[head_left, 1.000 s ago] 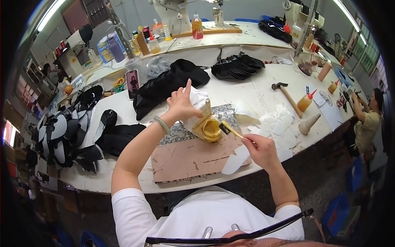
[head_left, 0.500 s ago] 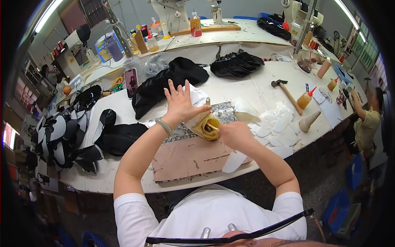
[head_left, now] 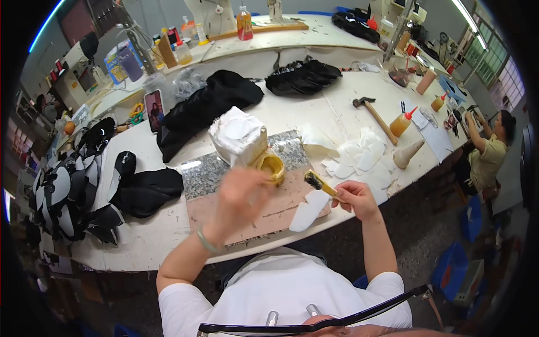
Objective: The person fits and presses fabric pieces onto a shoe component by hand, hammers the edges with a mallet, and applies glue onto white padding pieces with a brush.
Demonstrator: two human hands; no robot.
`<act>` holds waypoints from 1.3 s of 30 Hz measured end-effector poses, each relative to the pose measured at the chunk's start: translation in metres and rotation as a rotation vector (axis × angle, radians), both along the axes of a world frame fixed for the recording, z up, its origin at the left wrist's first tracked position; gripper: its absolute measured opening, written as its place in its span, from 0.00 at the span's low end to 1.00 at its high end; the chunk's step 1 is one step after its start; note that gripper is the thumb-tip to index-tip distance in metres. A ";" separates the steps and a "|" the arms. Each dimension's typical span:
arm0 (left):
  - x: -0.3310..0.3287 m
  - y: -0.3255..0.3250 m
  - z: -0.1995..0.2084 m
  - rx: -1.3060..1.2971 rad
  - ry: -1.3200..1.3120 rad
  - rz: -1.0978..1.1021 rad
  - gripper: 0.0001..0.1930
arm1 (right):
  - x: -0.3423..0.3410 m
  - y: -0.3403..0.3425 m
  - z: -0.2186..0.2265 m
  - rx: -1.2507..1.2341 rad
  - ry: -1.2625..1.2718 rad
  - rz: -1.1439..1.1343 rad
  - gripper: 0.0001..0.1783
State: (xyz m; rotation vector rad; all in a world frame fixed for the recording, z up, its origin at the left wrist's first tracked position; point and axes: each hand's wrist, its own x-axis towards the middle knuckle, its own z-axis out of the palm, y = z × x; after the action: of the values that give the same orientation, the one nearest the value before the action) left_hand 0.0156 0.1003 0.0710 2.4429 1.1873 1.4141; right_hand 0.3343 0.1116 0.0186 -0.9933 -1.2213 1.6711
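Note:
My right hand (head_left: 357,199) is closed on the handle of a glue brush (head_left: 321,183). Its dark, coated bristles point to the left, above the pinkish-brown board (head_left: 264,208). My left hand (head_left: 242,194) is smeared by motion over the board, so its fingers do not read clearly. Just beyond it a yellow, glue-crusted pot (head_left: 273,167) shows its open mouth, beside a white wrapped block (head_left: 238,135) on the grey speckled slab (head_left: 202,178). A white shaped piece (head_left: 310,211) lies across the board's right edge, below the brush.
Several white cut pieces (head_left: 359,153) spread right of the slab. Beyond them are a hammer (head_left: 379,124), a glue bottle (head_left: 402,122) and a cone (head_left: 408,155). Black shoe parts (head_left: 147,191) lie left, black fabric (head_left: 213,106) behind. A co-worker (head_left: 489,157) is at far right.
The brush has come out of the pot and moved right in my right hand. My left hand has left the white block and drawn back toward me. The view has shifted slightly.

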 end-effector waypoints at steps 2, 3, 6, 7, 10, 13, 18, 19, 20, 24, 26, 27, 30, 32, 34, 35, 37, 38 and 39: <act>0.024 -0.034 -0.025 -0.158 0.107 -0.200 0.08 | 0.018 -0.015 0.021 0.012 -0.271 -0.061 0.08; 0.031 -0.053 -0.048 -0.200 0.116 -0.220 0.06 | 0.021 -0.025 0.025 0.156 -0.425 -0.076 0.08; 0.043 -0.078 -0.067 -0.844 -0.009 -0.270 0.08 | 0.013 -0.050 0.051 0.326 -0.779 -0.058 0.07; 0.044 -0.083 -0.067 -1.438 -0.142 -0.285 0.11 | 0.008 -0.055 0.053 0.563 -0.967 0.005 0.07; 0.046 -0.091 -0.097 -1.994 -0.943 -0.352 0.19 | -0.013 -0.063 0.063 0.829 -1.199 0.138 0.08; 0.062 -0.088 -0.099 -1.976 -1.247 -0.251 0.17 | -0.029 -0.063 0.065 0.942 -1.450 0.385 0.08; 0.078 -0.084 -0.105 -1.838 -1.369 -0.189 0.15 | -0.045 -0.055 0.072 1.016 -1.590 0.632 0.04; 0.079 -0.086 -0.108 -1.809 -1.375 -0.177 0.15 | -0.045 -0.049 0.071 1.031 -1.626 0.571 0.04; 0.080 -0.087 -0.110 -1.783 -1.373 -0.171 0.15 | -0.045 -0.043 0.070 1.040 -1.664 0.503 0.05; 0.081 -0.086 -0.110 -1.771 -1.373 -0.171 0.13 | -0.042 -0.040 0.060 0.999 -1.713 0.448 0.05; 0.081 -0.085 -0.104 -1.785 -1.393 -0.157 0.12 | -0.042 -0.057 0.064 1.051 -1.641 0.540 0.05; 0.082 -0.085 -0.105 -1.786 -1.395 -0.158 0.12 | -0.042 -0.065 0.064 1.051 -1.611 0.569 0.05; 0.081 -0.086 -0.108 -1.776 -1.412 -0.136 0.11 | -0.037 -0.056 0.061 1.045 -1.602 0.486 0.05; 0.082 -0.087 -0.108 -1.756 -1.402 -0.154 0.11 | -0.021 -0.038 0.044 0.990 -1.672 0.288 0.05; 0.082 -0.086 -0.106 -1.762 -1.396 -0.145 0.11 | -0.009 -0.030 0.038 1.014 -1.628 0.139 0.06; 0.082 -0.085 -0.106 -1.765 -1.396 -0.127 0.12 | -0.009 -0.033 0.041 1.016 -1.627 0.140 0.06; 0.080 -0.088 -0.108 -1.748 -1.442 -0.125 0.11 | -0.018 -0.051 0.051 1.067 -1.397 0.057 0.07; 0.079 -0.089 -0.109 -1.739 -1.478 -0.131 0.10 | -0.023 -0.061 0.049 1.045 -1.309 0.063 0.10; 0.080 -0.089 -0.109 -1.744 -1.474 -0.137 0.10 | -0.024 -0.070 0.045 1.016 -1.263 0.077 0.12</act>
State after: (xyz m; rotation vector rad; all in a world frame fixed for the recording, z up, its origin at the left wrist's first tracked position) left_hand 0.0952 0.0114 -0.0377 0.1125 0.8808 0.8248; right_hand 0.3099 0.0420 0.0632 -1.2632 -2.5084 0.0806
